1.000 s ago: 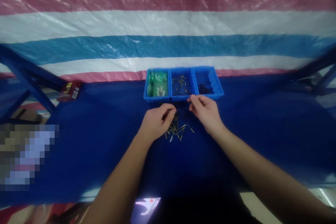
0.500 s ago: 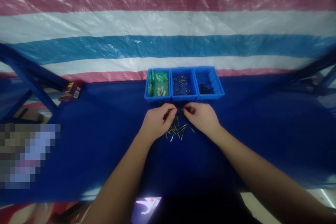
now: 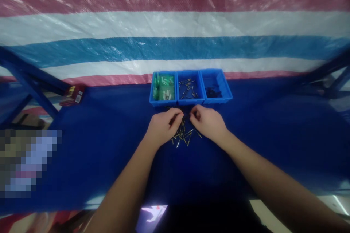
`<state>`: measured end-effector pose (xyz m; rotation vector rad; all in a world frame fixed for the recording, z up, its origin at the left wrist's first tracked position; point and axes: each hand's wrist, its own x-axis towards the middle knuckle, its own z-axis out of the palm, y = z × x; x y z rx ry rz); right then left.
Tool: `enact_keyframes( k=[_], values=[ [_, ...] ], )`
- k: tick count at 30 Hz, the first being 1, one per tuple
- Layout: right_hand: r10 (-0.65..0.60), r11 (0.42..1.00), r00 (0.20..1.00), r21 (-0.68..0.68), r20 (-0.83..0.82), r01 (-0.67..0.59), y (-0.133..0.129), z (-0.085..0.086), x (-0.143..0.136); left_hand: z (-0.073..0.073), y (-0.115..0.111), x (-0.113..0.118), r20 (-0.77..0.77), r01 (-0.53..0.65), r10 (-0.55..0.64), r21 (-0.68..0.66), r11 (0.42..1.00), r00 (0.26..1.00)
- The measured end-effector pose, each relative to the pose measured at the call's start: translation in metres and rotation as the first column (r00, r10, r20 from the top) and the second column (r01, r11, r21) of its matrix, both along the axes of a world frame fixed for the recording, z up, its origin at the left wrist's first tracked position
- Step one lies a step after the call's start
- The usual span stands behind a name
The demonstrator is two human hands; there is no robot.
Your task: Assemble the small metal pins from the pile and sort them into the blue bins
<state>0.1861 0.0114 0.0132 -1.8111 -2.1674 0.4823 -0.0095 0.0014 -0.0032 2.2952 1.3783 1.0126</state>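
My left hand (image 3: 166,123) is pinched closed just in front of the blue bins, its fingertips on something too small to make out. Facing it across a small gap, my right hand (image 3: 207,121) is also closed in a pinch, and what lies in its fingers is hidden. Between and below the hands is a loose pile of thin brass-coloured pins (image 3: 182,134) on the dark blue table. Beyond them, the middle blue bin (image 3: 191,102) contains several similar thin metal pieces (image 3: 188,89).
The left blue bin (image 3: 163,103) contains green packaging (image 3: 166,89) with whitish pieces. Small dark parts (image 3: 213,93) lie in the right blue bin (image 3: 229,93). A dark red box (image 3: 73,94) stands at the table's left, beside a blue metal frame (image 3: 35,76). Striped sheeting (image 3: 175,47) hangs behind.
My right hand has shifted very slightly up and away from me. The left hand keeps its pinch in nearly the same place. The whole view has drifted a little.
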Motion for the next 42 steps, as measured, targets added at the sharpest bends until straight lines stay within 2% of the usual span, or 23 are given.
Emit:
enact_keyframes(
  k=[12,15,18,22,27,35,39,42],
  values=[
    [0.002,1.000,0.998,0.026,-0.069,0.000,0.001,-0.002,0.002,0.000,0.000,0.000,-0.001,0.006,-0.006,0.009,1.000,1.000],
    [0.003,0.999,0.965,0.042,-0.262,0.008,-0.002,-0.001,0.000,-0.001,0.000,-0.001,0.006,0.011,-0.011,0.014,1.000,1.000],
    [-0.003,0.999,0.874,0.033,-0.485,0.021,-0.005,-0.001,-0.002,-0.002,0.001,-0.001,0.014,0.035,-0.036,0.057,0.998,0.999],
    [0.007,1.000,0.798,0.019,-0.603,0.006,-0.008,-0.001,-0.005,-0.005,0.002,-0.001,0.031,0.067,-0.071,0.111,0.992,0.997],
    [0.008,1.000,0.734,-0.015,-0.679,-0.025,-0.010,-0.002,-0.007,-0.006,0.003,0.000,0.047,0.065,-0.075,0.191,0.979,0.996],
    [0.023,0.995,0.668,-0.048,-0.743,-0.087,-0.010,-0.002,-0.009,-0.001,0.005,0.002,0.123,0.116,-0.162,0.318,0.941,0.979],
    [0.051,0.996,0.687,-0.017,-0.725,-0.091,-0.013,0.001,-0.008,-0.001,0.006,0.002,0.112,0.141,-0.182,0.304,0.942,0.977],
    [0.057,0.998,0.701,0.044,-0.711,-0.037,-0.013,0.003,-0.008,-0.003,0.006,0.001,0.106,0.133,-0.168,0.276,0.952,0.980]
  ],
)
